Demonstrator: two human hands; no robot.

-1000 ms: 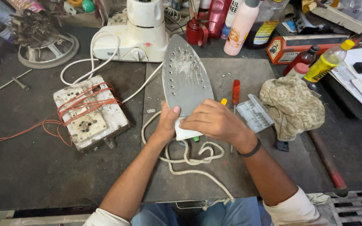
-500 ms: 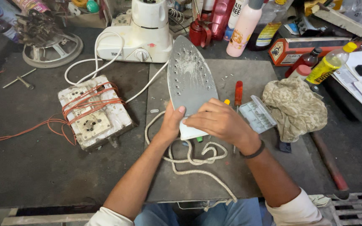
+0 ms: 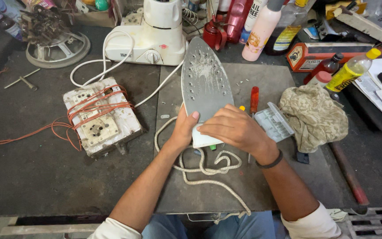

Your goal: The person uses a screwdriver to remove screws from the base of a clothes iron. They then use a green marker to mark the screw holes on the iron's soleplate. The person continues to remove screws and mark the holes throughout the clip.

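Iron [image 3: 204, 84]: soleplate up, long axis pointing away from both hands, tip far, heel under them.
Left hand [image 3: 184, 128]: grips the heel's left edge, thumb on the plate.
Right hand [image 3: 233, 128]: clasped over the heel from the right.
Cord [image 3: 204, 166]: coiled just below the hands.
Screwdriver [image 3: 254, 99]: right of them.

1. Both forearms are bare from wrist to above the elbow.
2. White fabric sleeves, pushed or rolled up, bunch near each elbow at the lower edge of the view.
3. A thin black band circles the wrist behind the right hand [image 3: 239, 130].
4. The left hand [image 3: 184, 128] wears nothing.
5. Blue denim trousers show between the arms.
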